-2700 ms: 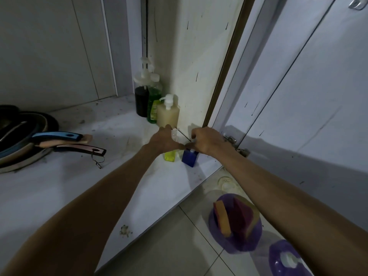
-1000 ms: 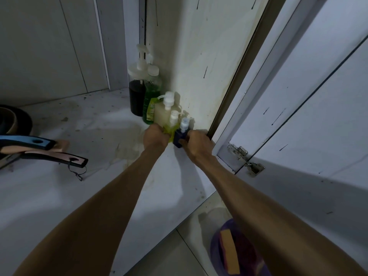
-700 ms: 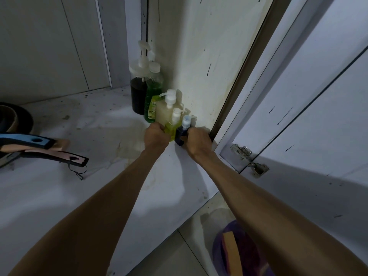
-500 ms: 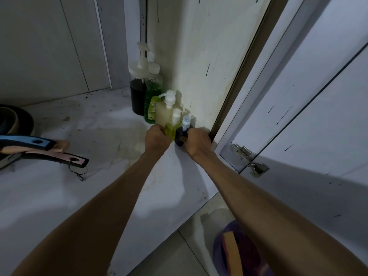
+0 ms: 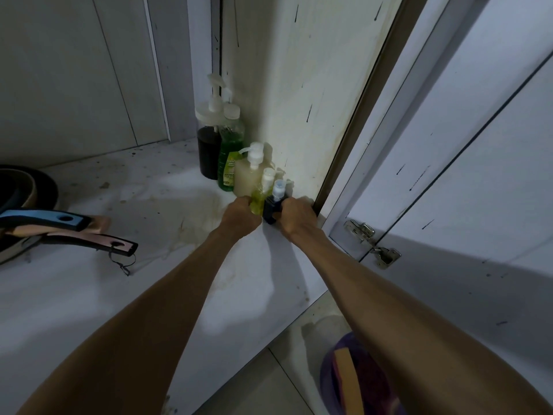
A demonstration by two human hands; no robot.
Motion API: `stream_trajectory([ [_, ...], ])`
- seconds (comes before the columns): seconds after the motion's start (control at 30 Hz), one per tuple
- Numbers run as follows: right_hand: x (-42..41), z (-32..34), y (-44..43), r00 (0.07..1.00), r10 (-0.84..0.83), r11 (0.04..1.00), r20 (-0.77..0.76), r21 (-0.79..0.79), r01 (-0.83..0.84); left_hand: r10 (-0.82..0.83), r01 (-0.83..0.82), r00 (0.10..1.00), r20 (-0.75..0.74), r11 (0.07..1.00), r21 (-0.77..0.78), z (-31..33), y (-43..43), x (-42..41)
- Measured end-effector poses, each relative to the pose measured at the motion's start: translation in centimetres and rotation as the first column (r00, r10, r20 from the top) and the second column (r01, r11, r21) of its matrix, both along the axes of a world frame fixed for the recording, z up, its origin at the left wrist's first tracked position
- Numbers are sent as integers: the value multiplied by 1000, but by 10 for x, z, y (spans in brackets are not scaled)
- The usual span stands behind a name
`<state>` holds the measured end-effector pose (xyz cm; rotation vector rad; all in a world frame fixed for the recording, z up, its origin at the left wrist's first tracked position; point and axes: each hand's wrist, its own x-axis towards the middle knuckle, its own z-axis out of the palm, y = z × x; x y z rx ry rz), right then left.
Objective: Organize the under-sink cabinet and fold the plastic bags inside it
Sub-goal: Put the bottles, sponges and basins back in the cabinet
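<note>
Cabinet floor, right corner: bottles standing along the side wall.
Left hand: fingers curled round the small yellow-green bottle.
Right hand: fingers gripping the small dark blue bottle just beside it.
Behind these: cream pump bottle, green bottle, dark pump bottle.
Far left: stacked pans.

Yellow-green bottle, dark blue bottle, cream pump bottle.

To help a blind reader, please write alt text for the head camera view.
A person's left hand grips a small yellow-green plastic bottle and the right hand a small dark blue bottle beside the cabinet's white side wall, in front of three larger bottles.
</note>
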<state>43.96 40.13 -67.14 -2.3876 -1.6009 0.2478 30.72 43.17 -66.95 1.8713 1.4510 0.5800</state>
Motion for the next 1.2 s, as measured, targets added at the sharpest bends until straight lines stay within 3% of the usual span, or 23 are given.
stream_trajectory([
  [0.07,0,1,-5,999,-28,999,-45,-37,27,-90,92,988,-126,996,12,-1,-2,-6],
  [0.17,1,6,-19,994,91,983,-57,-152,-99,-182,196,931,-316,981,10,1,-10,-13],
  [0.27,8,11,-39,981,187,962,-60,-192,-195,-249,275,884,-397,961,11,9,-25,-15],
  [0.43,24,25,-79,972,226,936,-67,-260,-236,-347,384,869,-352,922,40,23,-52,-7],
  [0.73,86,54,-185,998,56,953,-24,-297,-60,-548,577,786,-285,816,23,32,-111,64],
  [0.83,94,58,-222,999,-6,949,-36,-317,-6,-643,683,697,-317,730,19,38,-136,96],
  [0.97,99,52,-265,992,-59,892,-108,-452,4,-765,800,499,-407,587,-122,46,-172,114],
  [1.1,94,41,-292,989,-95,848,-110,-529,22,-818,809,292,-496,488,-328,43,-195,106],
  [1.2,94,38,-293,992,-100,842,-74,-538,45,-794,801,147,-590,446,-399,42,-217,93],
])
